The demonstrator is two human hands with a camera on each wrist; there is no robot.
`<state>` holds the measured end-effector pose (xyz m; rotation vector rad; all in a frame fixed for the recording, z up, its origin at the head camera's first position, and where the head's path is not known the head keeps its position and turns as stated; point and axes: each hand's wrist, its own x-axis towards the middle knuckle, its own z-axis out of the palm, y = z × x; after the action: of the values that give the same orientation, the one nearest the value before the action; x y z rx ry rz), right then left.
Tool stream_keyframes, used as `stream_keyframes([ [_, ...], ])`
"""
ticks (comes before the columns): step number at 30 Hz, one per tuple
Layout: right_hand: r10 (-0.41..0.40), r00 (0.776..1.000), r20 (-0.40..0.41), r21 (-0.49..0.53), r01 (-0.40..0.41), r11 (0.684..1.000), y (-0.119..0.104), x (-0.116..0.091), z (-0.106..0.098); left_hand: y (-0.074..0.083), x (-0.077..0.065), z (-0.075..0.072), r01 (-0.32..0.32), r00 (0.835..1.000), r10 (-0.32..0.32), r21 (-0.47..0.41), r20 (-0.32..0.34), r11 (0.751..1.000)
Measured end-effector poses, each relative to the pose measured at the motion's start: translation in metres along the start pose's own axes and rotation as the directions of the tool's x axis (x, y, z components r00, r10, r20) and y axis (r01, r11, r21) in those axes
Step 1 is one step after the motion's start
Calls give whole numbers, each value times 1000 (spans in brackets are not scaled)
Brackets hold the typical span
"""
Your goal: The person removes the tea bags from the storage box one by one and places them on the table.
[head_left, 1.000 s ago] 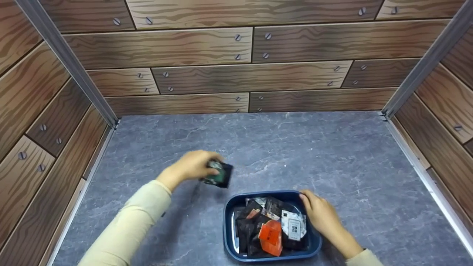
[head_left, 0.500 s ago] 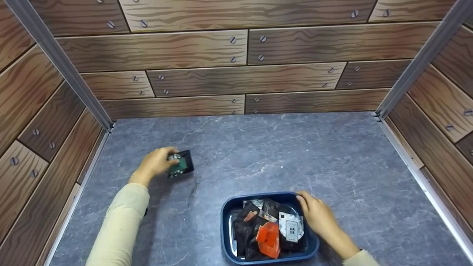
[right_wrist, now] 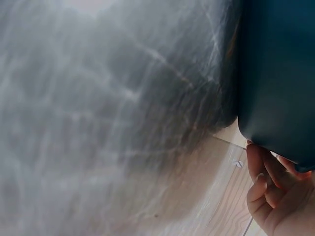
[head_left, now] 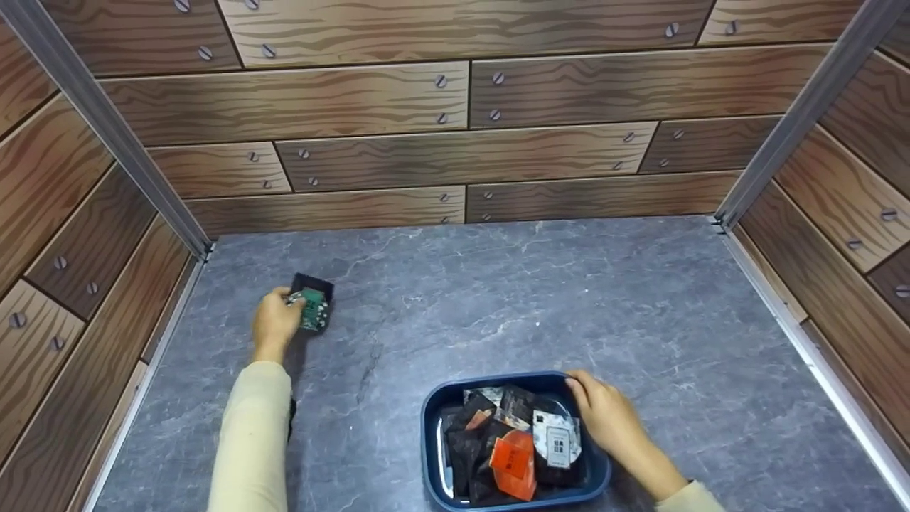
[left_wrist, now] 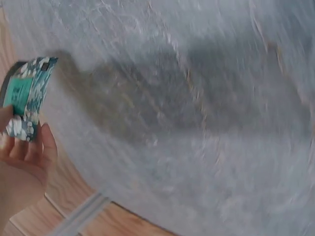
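"Starting at the left, what could go wrong?"

"The left hand (head_left: 277,320) pinches the green-and-black printed sachet (head_left: 311,302) by one side, thumb on the printed face and fingers behind. I'd worry about a slip: most of the sachet sticks out past the thumb, so a loose pinch could let it twist or drop onto the grey marbled surface (head_left: 419,306)."

"And further right?"

"The right hand (head_left: 604,416) grips the far right corner of the blue tub (head_left: 428,434). If it pulled hard there, the tub might swing or tip, I think, and the loose heap inside could slide. The orange-red packet (head_left: 513,466) lies on top of that heap, so I'd expect it to shift early, with the white-labelled packet (head_left: 557,441) beside it."

"So where is the sachet, exactly?"

"Between the left hand's thumb and fingers, reaching out to the right of the fingertips and a little beyond them. The wrist view shows it tilted; whether its lower edge touches the surface, I can't tell."

"And the tub?"

"Well to the right of the left hand and nearer the person. From the right hand, it's just to the left, with its corner under the fingertips. Both packets are inside, left of that hand and apart from it."
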<state>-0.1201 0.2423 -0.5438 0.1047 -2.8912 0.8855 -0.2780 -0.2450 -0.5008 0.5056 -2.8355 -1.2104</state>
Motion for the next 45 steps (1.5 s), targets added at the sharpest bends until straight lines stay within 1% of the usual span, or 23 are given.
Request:
stream_keyframes([
  [3, 4, 1000, 8, 7, -4, 1000, 0, -1, 2, -12, 0, 3, 81, 994, -87, -86, -64, 993],
  [5, 6, 1000, 13, 10, -6, 1000, 0, -2, 4, -21, -1, 4, 122, 988, -132, -125, -80, 985],
  [7, 6, 1000, 17, 13, -6, 1000, 0, -3, 4, -28, -2, 4, 145, 984, -158, -149, -84, 978],
  [11, 15, 1000, 20, 13, -15, 1000, -1, -4, 3, -38, -4, 4, 161, 982, -177, -179, -71, 970],
  [17, 15, 1000, 20, 5, -15, 1000, 1, -4, 2, -41, -4, 5, 156, 982, -176, -232, -65, 960],
  [19, 16, 1000, 17, 2, -16, 1000, 1, -4, 1, -40, -4, 6, 161, 982, -178, -220, -57, 962],
  [20, 17, 1000, 15, 0, -17, 1000, 1, -4, 1, -40, -4, 6, 166, 983, -179, -199, -46, 966],
  [23, 17, 1000, 15, -3, -17, 1000, 1, -3, 1, -38, -5, 5, 173, 985, -174, -109, 1, 979],
  [26, 18, 1000, 19, -4, -18, 1000, 1, -3, 0, -36, -5, 3, 160, 987, -159, -29, 34, 987],
  [28, 17, 1000, 15, -3, -17, 1000, 1, -2, 0, -32, -5, 3, 141, 989, -141, -6, 43, 990],
  [30, 18, 1000, 13, -2, -17, 1000, 1, -1, -1, -26, -4, 4, 109, 993, -109, -8, 44, 994],
  [33, 6, 1000, 4, -8, -6, 1000, 0, 0, -3, -15, -6, 6, 33, 998, -31, -36, 55, 999],
  [35, -2, 1000, 4, -14, 2, 1000, 0, -1, -4, -6, -8, 10, -31, 997, 36, -69, 69, 997],
  [39, -9, 1000, -2, -21, 9, 1000, 3, -3, -8, 14, -16, 19, -144, 984, 155, -123, 89, 982],
  [41, -11, 1000, -6, -21, 11, 1000, 6, -4, -10, 22, -21, 25, -190, 976, 202, -140, 80, 972],
  [45, -11, 1000, -15, -18, 11, 1000, 13, -5, -14, 36, -30, 34, -279, 954, 294, -183, 58, 943],
])
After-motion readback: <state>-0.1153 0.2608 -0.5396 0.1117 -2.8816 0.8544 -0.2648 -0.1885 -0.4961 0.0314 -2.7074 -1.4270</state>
